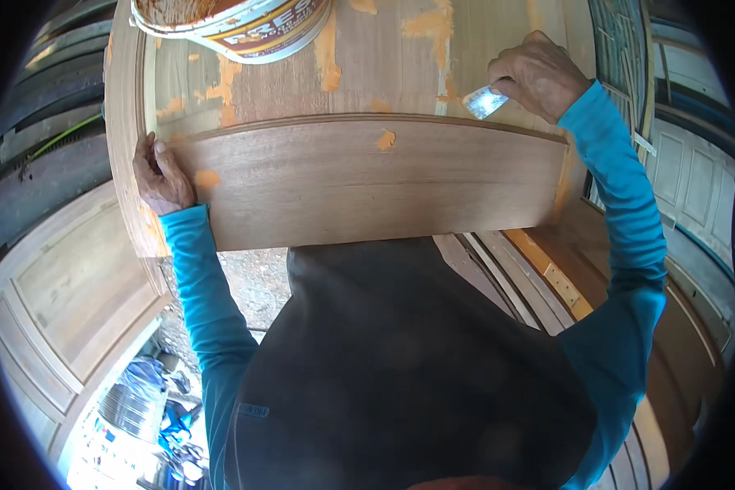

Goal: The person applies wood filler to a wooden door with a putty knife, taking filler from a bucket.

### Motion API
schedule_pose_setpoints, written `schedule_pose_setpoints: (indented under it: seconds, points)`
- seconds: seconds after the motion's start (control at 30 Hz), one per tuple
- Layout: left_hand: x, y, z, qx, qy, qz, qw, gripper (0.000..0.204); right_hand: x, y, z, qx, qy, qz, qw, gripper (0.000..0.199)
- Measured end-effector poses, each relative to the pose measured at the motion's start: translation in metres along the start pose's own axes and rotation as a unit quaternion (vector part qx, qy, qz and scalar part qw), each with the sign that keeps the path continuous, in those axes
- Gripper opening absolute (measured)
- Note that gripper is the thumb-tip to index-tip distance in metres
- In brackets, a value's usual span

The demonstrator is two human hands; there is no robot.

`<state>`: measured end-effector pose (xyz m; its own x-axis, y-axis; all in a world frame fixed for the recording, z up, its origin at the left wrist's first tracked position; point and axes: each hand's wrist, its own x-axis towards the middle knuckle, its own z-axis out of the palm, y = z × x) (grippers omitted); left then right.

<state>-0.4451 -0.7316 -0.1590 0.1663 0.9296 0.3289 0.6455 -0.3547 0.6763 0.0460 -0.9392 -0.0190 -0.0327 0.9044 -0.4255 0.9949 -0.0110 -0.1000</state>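
A wooden door [359, 188] lies flat across the upper half of the view, pale brown with fine straight grain, a raised moulding curving across it and recessed panels beyond. Orange-tan filler [328, 57] is smeared over it in rough patches and streaks, thickest near the far panels, with one small dab [385, 140] on the near rail.

More doors [65, 294] of the same light wood lean at lower left, panelled and framed; darker boards [539, 278] sit at lower right.

The tub [245, 24] stands on the door at the top edge, round, white-walled with a printed label, open, and holding brownish-orange filler that crusts its rim.

The left hand [162, 175] grips the door's left edge, fingers curled over the rim and thumb on the top face, clamped on the wood. A teal sleeve covers the forearm.

The right hand [539, 73] is at upper right above the far panel, fingers closed tight around a putty knife [485, 102]. Its short, shiny metal blade points left and down, its tip at the door surface just beside an orange streak, well apart from the tub.
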Motion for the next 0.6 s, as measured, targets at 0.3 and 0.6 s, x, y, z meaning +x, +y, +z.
schedule_pose_setpoints:
  seconds: [0.3,0.6]
  points:
    - [0.001,-0.005,0.011,0.07,0.03,0.03,0.997,0.04,0.04,-0.005,0.03,-0.159,-0.063,-0.137,0.976,0.016]
    - [0.004,-0.01,0.013,0.109,0.02,0.027,0.993,0.039,0.047,-0.002,0.041,-0.129,-0.048,-0.166,0.976,0.015]
